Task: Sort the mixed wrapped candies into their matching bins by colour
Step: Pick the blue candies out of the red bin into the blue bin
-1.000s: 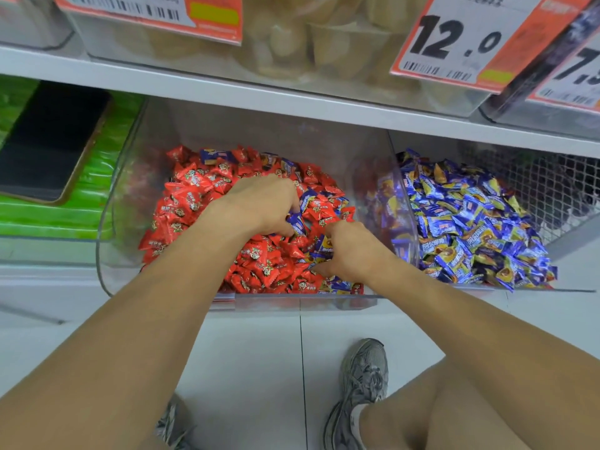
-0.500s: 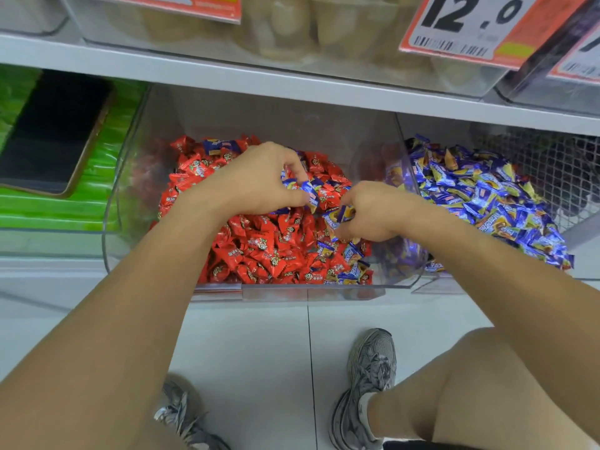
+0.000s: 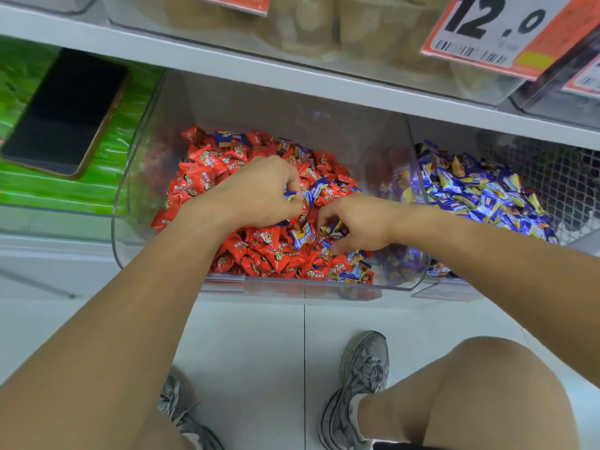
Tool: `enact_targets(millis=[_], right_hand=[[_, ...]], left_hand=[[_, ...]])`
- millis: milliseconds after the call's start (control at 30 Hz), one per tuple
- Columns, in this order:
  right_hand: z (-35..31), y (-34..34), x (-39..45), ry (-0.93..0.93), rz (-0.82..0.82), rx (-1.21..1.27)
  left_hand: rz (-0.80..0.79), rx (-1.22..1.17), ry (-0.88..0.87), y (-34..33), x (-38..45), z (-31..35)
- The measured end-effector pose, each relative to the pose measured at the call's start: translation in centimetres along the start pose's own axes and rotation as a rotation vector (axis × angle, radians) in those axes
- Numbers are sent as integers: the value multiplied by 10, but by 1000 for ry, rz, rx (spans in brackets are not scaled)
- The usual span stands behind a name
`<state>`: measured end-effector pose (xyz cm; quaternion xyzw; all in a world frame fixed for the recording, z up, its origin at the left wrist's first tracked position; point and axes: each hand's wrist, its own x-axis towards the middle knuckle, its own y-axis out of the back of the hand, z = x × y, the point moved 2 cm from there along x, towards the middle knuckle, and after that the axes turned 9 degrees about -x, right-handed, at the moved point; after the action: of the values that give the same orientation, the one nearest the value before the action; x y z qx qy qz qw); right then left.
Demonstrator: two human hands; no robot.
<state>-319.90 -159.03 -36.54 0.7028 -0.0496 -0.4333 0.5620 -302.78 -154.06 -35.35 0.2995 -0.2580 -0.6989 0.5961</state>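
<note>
A clear plastic bin [image 3: 136, 177] on the lowest shelf holds a heap of red wrapped candies [image 3: 259, 251] with several blue ones mixed in, such as a blue candy [image 3: 302, 236] lying loose in the middle. To its right a second clear bin [image 3: 448, 289] is piled with blue and yellow candies [image 3: 480, 196]. Both my hands are inside the red bin. My left hand [image 3: 259, 193] has its fingers curled round blue candies at the fingertips. My right hand [image 3: 357, 224] pinches a blue and yellow candy.
A dark phone [image 3: 65, 112] lies on green packets [image 3: 65, 193] in the bin to the left. A white shelf [image 3: 292, 76] with price tags [image 3: 500, 27] overhangs the bins. A wire mesh basket [image 3: 565, 180] stands at the far right. My knee [image 3: 493, 384] and shoes [image 3: 360, 384] are on the white tiled floor.
Both hands dug into the red heap, lifted with blue candies in their fingers, and now sit close together over the bin's middle. The camera has tilted and moved closer.
</note>
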Motion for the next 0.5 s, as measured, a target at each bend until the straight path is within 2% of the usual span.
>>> enact_targets(millis=[167, 267, 367, 500], right_hand=[[-4, 2, 5, 103, -39, -71], [-7, 2, 7, 129, -76, -148], [-6, 1, 7, 119, -45, -194], [3, 4, 2, 25, -44, -190]], left_hand=[[-14, 19, -4, -4, -2, 1], [-106, 74, -1, -10, -2, 1], [-187, 166, -2, -15, -2, 4], [-214, 215, 16, -18, -2, 5]])
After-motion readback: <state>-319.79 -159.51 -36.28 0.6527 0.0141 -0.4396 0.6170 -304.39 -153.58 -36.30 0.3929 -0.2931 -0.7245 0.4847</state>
